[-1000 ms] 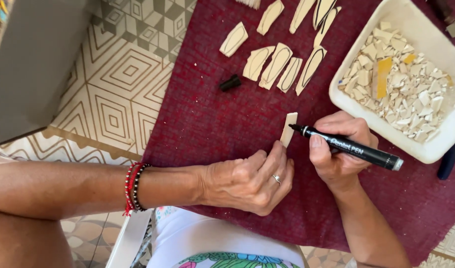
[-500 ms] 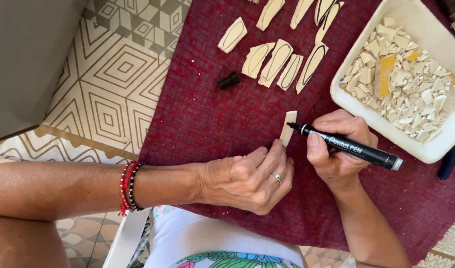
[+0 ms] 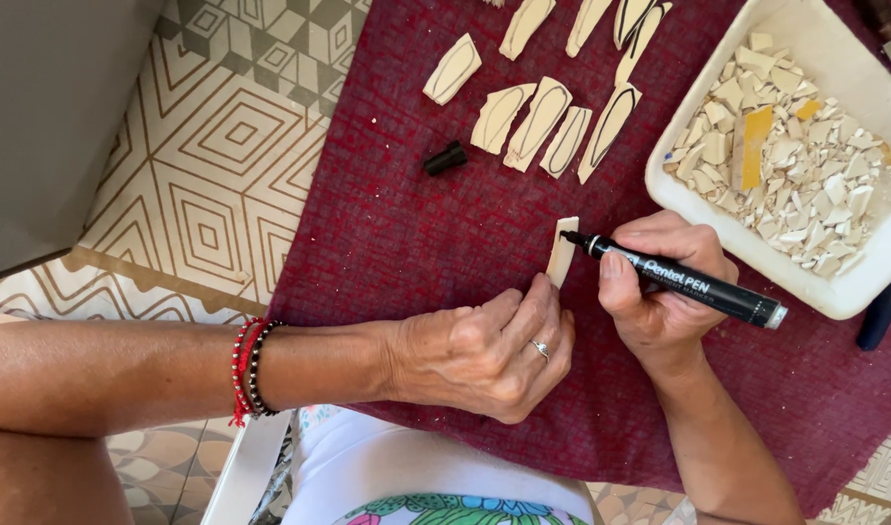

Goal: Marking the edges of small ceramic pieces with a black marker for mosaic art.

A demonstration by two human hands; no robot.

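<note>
Mid-frame, left hand point(image 3: 484, 350) pins cream shard point(image 3: 562, 251), right hand point(image 3: 659, 292) grips marker point(image 3: 688, 284) w/ tip touching; approx. nine outlined shards point(image 3: 542, 122) up top, tray point(image 3: 698, 97) probably unmarked.

Maroon cloth point(image 3: 416, 243) under tile pieces point(image 3: 542, 122)

- Dark red cloth point(image 3: 397, 233): woven, matt, slightly fuzzy.
- Pale shard point(image 3: 562, 251) pinched by left hand point(image 3: 484, 355): ceramic-looking, matt cream, rough broken edges.
- Black marker point(image 3: 688, 282) in right hand point(image 3: 659, 292): smooth plastic, faint sheen.
- Marker cap point(image 3: 445, 158): black plastic, matt.
- White tray point(image 3: 756, 233): smooth, matt, foam-like.
- Broken pieces point(image 3: 795, 165) in tray: chalky, rough.
- Ring point(image 3: 540, 347): shiny metal.
- Bracelets point(image 3: 248, 374): small glossy beads.
- Floor tiles point(image 3: 202, 194): smooth, patterned.
</note>
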